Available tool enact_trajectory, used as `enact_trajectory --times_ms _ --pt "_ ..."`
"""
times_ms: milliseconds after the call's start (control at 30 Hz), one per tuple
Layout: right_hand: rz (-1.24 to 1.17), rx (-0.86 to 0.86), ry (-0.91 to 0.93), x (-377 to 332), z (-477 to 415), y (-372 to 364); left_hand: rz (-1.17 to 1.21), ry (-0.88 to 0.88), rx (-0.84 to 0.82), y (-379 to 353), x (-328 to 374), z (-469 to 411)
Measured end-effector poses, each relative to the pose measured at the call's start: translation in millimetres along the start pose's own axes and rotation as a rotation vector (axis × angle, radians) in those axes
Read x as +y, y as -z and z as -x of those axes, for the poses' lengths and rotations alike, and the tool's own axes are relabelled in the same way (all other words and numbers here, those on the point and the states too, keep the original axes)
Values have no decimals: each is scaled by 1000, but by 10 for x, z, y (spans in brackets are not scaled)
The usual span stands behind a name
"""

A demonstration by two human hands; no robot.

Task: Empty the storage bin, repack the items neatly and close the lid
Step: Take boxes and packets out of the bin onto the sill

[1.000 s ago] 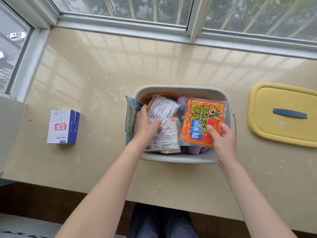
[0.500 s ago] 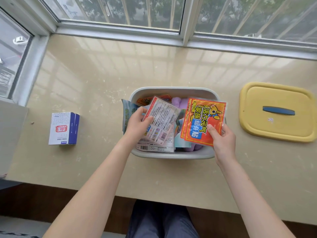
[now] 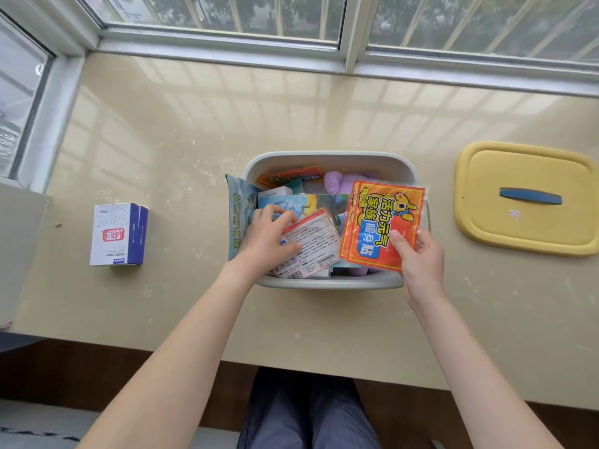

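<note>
Glossy orange packet (image 3: pixel 382 218) in right hand (image 3: pixel 418 262) pinch; flat white sachet (image 3: pixel 316 249) in left hand (image 3: pixel 266 239) grip.

pale grey-white is being shown by the storage bin (image 3: pixel 330 160). the lid (image 3: pixel 486 228) is being seen in yellow, its handle (image 3: pixel 530 196) in blue. an orange-red packet (image 3: pixel 372 228) is being displayed with yellow characters and a blue patch. a white packet (image 3: pixel 312 244) is being seen edged in red, with fine black print. a box (image 3: pixel 110 234) is being shown in white and dark blue with a red mark.
</note>
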State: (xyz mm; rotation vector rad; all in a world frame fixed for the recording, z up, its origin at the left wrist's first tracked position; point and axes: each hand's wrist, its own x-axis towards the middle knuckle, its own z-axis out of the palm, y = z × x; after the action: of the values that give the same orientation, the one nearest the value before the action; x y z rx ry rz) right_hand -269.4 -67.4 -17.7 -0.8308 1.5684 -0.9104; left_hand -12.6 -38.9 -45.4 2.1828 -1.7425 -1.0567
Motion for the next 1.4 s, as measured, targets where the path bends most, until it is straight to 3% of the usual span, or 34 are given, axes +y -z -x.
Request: enact_trajectory --times_ms 167,433,833,1067,1200,1400 --pt "13 0 -5 10 15 -6 -100 55 0 7 23 -10" --pt "78 -35 14 -33 86 2 133 91 -122 177 109 26" --pt "-13 -35 116 -861 584 274 756 197 168 1018 775 716" --pt "-155 -55 260 -1411 1444 508 986 78 226 1278 1041 1498" --pt "-140 -18 301 -1246 1821 702 970 -26 210 1181 1113 1919" --pt "-92 124 207 -671 2110 1086 946 53 120 756 1139 2264"
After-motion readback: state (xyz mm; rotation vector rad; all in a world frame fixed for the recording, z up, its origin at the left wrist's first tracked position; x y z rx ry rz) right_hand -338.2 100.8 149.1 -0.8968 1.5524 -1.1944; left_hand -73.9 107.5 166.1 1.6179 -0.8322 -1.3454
